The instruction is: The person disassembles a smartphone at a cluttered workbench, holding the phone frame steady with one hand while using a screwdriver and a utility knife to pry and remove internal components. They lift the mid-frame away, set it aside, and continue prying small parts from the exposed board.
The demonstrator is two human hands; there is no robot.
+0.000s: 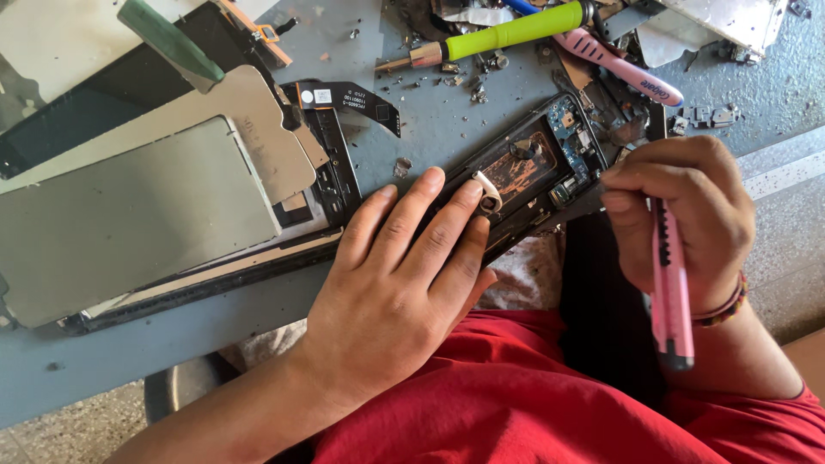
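1. The left hand [404,275] lies flat and open, palm down, fingers spread and pressing on the near end of an opened phone body [524,172] at the edge of a grey-blue table [447,112].
2. Just beyond its middle fingertips a small white loop-shaped part [487,194] rests on the phone body, touching or almost touching the fingers.
3. The right hand [679,206] is closed in a fist around a pink utility knife [670,292], whose handle runs down past the wrist; the tip end is hidden by the fingers at the far right end of the phone body, so the blade cannot be made out.
4. Between the two hands the phone body shows a dark copper-coloured plate and a blue circuit board [569,120].
5. To the left of the left hand lie a large grey metal panel [137,215] and a black frame strip [331,163], with a black flex cable [352,94] just beyond.
6. Farther out, beyond both hands, a tool with a lime-green handle [516,30] and a pink toothbrush [619,64] lie among small loose bits of debris.
7. Beneath the wrists, a red garment [533,395] covers the person's lap.
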